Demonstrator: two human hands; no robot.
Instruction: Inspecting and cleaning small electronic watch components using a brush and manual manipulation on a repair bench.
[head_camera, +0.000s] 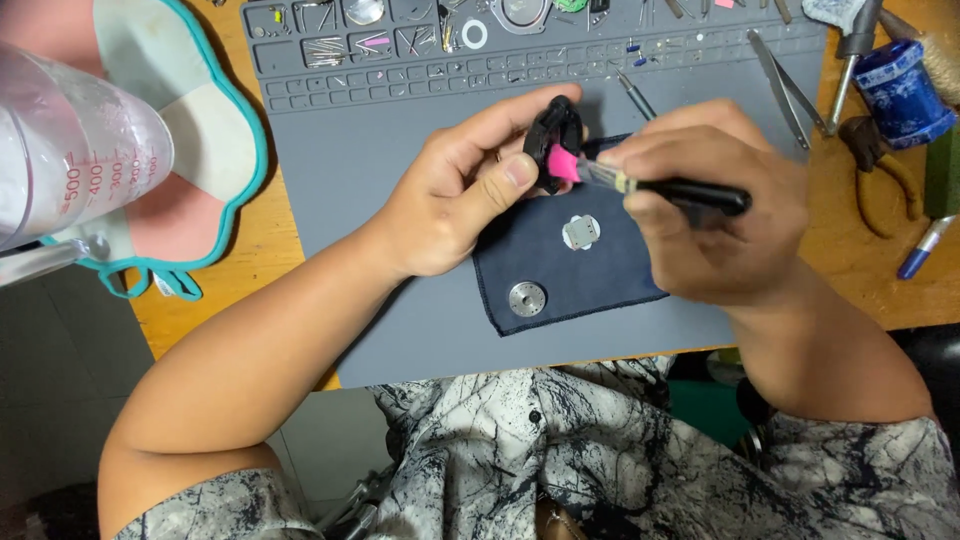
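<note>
Both hands meet just above the dark blue cloth (570, 275) on the desk (250, 240). Left hand (455, 200) pinches a small black holder (553, 135) upright. Right hand (710, 200) grips a black-handled tool (690, 192), long axis pointing left, its tip touching the pink piece (563, 163) on that holder.

Black watch (553, 132) w/ pink putty (562, 163), black-handled tool (690, 192) tip touching it.

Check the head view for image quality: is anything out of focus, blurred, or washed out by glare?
Head view: even, soft light, no harsh shadows. The measuring cup at the left edge is close and out of focus. The left hand, right hand and pink-tipped tool are fairly sharp, as are the dark cloth and grey mat.
</note>
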